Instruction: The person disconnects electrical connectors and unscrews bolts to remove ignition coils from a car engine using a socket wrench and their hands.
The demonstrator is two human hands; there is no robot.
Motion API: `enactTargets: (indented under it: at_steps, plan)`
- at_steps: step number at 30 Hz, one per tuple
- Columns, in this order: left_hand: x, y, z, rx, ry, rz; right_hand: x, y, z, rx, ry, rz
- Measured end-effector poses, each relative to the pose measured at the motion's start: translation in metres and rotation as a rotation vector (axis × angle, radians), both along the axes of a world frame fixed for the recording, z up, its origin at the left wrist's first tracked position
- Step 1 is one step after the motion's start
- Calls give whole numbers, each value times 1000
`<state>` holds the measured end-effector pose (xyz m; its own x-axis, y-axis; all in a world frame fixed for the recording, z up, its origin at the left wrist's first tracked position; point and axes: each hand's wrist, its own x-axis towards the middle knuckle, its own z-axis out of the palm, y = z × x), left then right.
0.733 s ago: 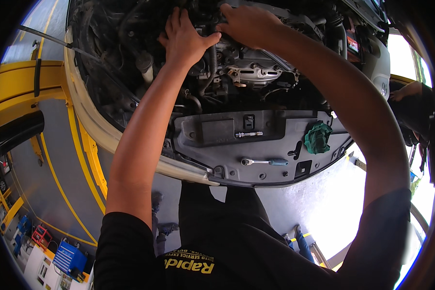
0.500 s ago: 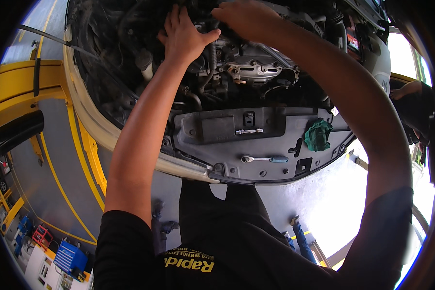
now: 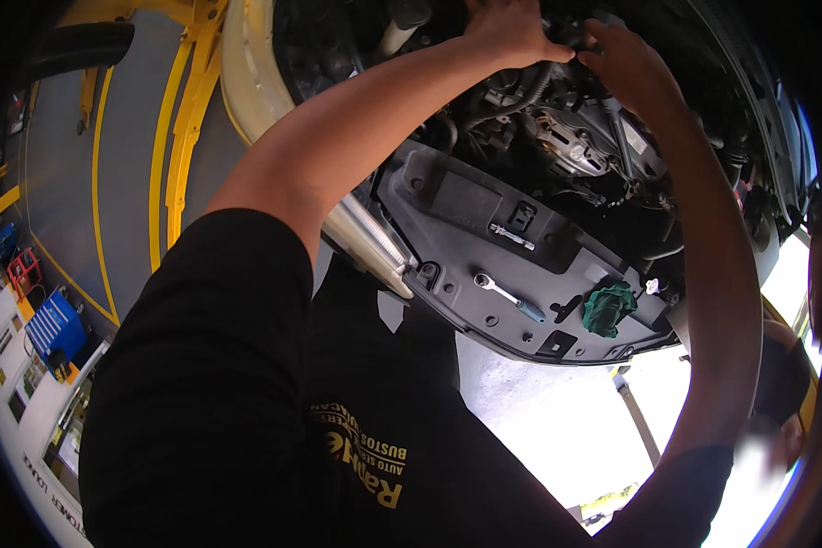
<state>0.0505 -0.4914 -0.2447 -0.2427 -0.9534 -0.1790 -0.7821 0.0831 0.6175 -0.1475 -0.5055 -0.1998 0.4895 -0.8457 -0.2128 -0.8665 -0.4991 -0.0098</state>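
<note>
Both my hands reach into the engine bay at the upper edge of the view. My left hand point(image 3: 518, 35) is over dark engine parts, its thumb stretched toward the right hand; its fingertips are partly cut off. Close beside it, my right hand point(image 3: 625, 64) has bent fingers and thumb around something too dark to make out. Nearer me, on the black plastic panel point(image 3: 456, 274), lie a ratchet wrench point(image 3: 509, 298) with a blue-grey handle, a silver socket extension point(image 3: 512, 237) and a crumpled green cloth point(image 3: 609, 308). A silver metal shield point(image 3: 570, 146) sits below my hands.
The car's pale fender point(image 3: 256, 68) edges the bay on the left. Yellow lift posts point(image 3: 192, 110) and a blue tool cabinet point(image 3: 57, 329) stand farther left. Another person point(image 3: 780, 374) is at the right rim.
The view has turned, so the car appears tilted and the tools shifted. My left hand has less spread fingers than before. The right hand has moved and now shows its bent fingers.
</note>
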Motion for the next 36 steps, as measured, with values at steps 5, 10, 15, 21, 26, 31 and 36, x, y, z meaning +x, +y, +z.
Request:
enactTargets:
  at_steps: [5, 10, 15, 21, 26, 31, 36]
  plan:
    - [-29, -14, -3, 35, 44, -20, -57, -39, -4, -117, 319, 110]
    - [9, -10, -16, -50, -115, 4, 28, 11, 34, -37, 152, -43]
    - [-3, -11, -19, -63, -97, -7, 29, 30, 39, -90, -31, -33]
    - [-1, -18, -29, -148, -18, -35, -14, -2, -13, -122, 236, 86]
    - [-10, -12, -40, -206, -19, -21, -4, 14, 0, -106, -51, -72]
    - [-23, -3, -27, -183, 50, 47, -3, 12, 21, 159, -63, -329]
    - [-26, 0, -18, -119, 38, 115, -7, 15, 28, 80, 1, -113]
